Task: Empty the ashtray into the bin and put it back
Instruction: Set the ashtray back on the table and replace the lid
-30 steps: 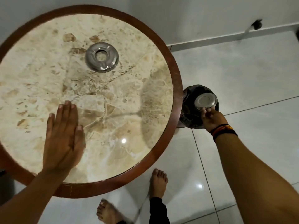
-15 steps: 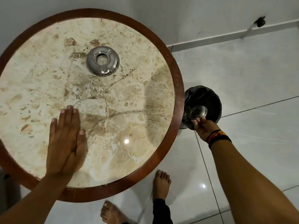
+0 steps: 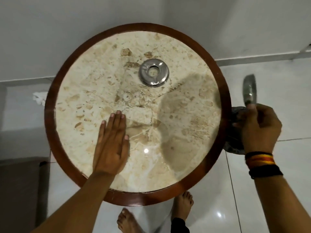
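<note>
My right hand grips the metal ashtray bowl, which is tilted on edge and blurred, raised beside the table's right rim. Below that hand, mostly hidden by it, stands the dark bin with a black liner on the floor. The ashtray's ring-shaped metal lid lies on the round marble table, toward its far side. My left hand rests flat and empty on the marble, fingers together, near the front left.
The table has a brown wooden rim and stands close to a white wall. A crumpled white tissue lies on the floor at the left. A dark mat is at lower left. My bare feet stand on glossy tiles.
My right hand has lifted the ashtray bowl up from inside the bin and turned it on edge beside the table. The view shifted left. My left hand stayed flat.
</note>
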### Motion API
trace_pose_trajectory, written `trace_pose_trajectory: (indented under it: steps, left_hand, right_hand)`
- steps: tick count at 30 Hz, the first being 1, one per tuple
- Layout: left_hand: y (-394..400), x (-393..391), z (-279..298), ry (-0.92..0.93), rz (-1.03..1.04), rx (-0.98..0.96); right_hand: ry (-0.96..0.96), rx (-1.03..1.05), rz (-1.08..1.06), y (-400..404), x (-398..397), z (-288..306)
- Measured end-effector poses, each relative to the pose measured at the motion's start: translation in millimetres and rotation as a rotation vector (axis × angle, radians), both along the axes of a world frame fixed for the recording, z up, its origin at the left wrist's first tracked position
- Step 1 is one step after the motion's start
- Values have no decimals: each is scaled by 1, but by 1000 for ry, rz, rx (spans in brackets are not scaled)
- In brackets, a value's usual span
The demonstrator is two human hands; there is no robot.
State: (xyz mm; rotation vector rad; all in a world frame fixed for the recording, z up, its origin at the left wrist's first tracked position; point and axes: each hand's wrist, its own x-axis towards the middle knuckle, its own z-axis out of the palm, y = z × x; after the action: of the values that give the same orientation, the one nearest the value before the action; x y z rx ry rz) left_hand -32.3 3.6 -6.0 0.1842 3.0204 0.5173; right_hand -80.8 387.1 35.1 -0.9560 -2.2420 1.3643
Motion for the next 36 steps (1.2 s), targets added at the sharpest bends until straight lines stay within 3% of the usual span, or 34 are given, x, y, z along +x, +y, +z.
trace_pose_trajectory:
  steps: [5, 10, 18, 24, 29, 32, 36]
  left_hand:
    - [0, -1, -1, 3, 25, -14]
    - [-2, -1, -3, 3, 33, -46]
    - [-4, 1, -8, 23, 10, -19]
    - [-3, 0, -8, 51, -4, -9]
    - [-5, 0, -8, 97, -18, 40]
    - [-7, 0, -9, 131, -21, 136]
    - [-7, -1, -8, 156, -24, 171]
  right_hand:
    - [101, 254, 581, -123, 1, 28]
    - [21, 436, 831, -193, 18, 5]
    - [-207, 436, 909, -197, 30, 11]
    - [-90, 328, 621, -186, -64, 45]
    - [-727, 524, 803, -210, -176, 42]
    - [-833, 654, 844, -225, -200, 37]
    - [-872, 659, 843, -223, -210, 36]
